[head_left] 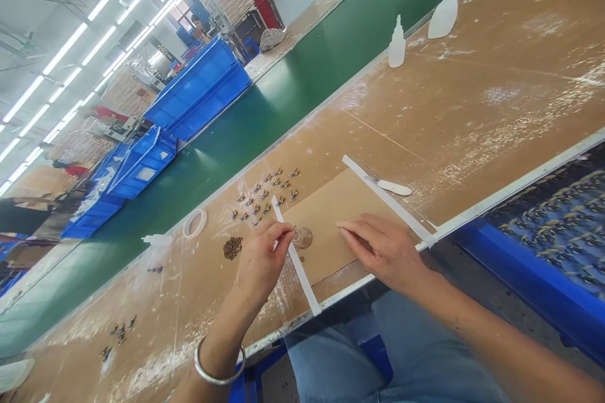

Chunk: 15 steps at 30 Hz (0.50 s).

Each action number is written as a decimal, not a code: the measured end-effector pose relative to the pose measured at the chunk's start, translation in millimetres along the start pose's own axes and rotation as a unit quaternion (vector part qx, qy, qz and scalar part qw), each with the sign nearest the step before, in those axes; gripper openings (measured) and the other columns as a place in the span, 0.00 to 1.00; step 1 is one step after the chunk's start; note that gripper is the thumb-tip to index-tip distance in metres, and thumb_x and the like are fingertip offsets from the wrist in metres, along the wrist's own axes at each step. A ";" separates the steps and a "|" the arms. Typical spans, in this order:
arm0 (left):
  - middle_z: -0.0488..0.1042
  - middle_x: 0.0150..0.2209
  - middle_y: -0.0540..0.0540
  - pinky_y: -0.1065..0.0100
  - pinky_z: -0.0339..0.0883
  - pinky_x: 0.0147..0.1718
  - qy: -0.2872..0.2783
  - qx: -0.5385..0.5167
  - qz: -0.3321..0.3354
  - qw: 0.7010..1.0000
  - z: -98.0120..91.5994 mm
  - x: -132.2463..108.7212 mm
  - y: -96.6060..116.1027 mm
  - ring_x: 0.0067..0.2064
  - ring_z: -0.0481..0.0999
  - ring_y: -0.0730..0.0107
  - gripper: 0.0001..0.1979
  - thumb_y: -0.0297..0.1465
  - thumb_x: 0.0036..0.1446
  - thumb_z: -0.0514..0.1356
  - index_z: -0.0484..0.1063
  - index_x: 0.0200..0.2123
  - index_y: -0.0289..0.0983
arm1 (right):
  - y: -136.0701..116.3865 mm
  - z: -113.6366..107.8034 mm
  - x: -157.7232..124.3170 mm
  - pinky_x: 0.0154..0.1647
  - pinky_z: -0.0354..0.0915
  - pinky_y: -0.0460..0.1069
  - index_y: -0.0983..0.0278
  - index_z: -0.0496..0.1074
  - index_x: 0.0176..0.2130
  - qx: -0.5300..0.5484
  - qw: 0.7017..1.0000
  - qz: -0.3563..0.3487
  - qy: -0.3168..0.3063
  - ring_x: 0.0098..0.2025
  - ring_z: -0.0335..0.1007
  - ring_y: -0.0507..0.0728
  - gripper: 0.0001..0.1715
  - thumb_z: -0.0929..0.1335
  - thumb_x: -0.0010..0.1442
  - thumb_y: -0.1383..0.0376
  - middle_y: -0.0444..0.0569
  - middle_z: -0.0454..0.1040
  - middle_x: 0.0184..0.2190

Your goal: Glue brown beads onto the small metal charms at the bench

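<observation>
My left hand (265, 258) is closed in a pinch beside a small clear round dish (303, 238); whatever its fingertips hold is too small to make out. The dish lies on a cardboard sheet (331, 220) taped to the bench. To the right, over the same sheet, my right hand (385, 250) has thumb and fingertips drawn together, and I cannot make out anything between them. Beyond my left hand stand several tiny dark-and-gold figures (265, 194). A pile of small brown pieces (232, 248) lies just left of that hand.
A white-handled knife (394, 187) lies by the right tape strip. Squeeze bottles (397, 44) stand farther back, and a tape roll (195, 224) lies at left. A green conveyor belt (283, 88) runs behind the bench. Blue crates (198, 91) stand beyond; a blue bin (534, 289) sits at right.
</observation>
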<state>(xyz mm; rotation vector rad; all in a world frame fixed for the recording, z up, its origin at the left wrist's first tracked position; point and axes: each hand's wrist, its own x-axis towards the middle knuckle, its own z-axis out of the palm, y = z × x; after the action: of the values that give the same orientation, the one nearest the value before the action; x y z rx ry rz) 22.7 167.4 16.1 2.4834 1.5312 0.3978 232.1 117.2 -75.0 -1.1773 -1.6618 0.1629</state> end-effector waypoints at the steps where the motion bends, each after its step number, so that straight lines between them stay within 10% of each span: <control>1: 0.78 0.33 0.50 0.68 0.65 0.38 -0.003 0.008 0.010 1.000 0.1 0.7 0.0 0.37 0.76 0.67 0.07 0.29 0.61 0.58 0.76 0.33 0.40 | 0.0 0.0 0.1 0.37 0.68 0.48 0.63 0.72 0.42 0.000 1.000 0.000 0.000 0.33 0.73 0.52 0.09 0.64 0.64 0.71 0.47 0.78 0.31; 15: 0.77 0.33 0.48 0.65 0.66 0.37 -0.043 0.033 0.051 0.997 -9.8 -2.1 3.5 0.37 0.75 0.64 0.08 0.28 0.63 0.57 0.76 0.33 0.39 | 0.4 -0.7 -0.3 0.34 0.67 0.47 0.64 0.72 0.42 -0.005 1.000 -0.007 0.011 0.31 0.72 0.51 0.08 0.65 0.64 0.72 0.46 0.77 0.29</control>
<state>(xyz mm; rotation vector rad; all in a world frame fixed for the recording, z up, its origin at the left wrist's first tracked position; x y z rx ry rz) 21.4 164.2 26.1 2.6014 1.4115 0.2560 232.9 116.8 -75.1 -1.1709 -1.6527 0.1325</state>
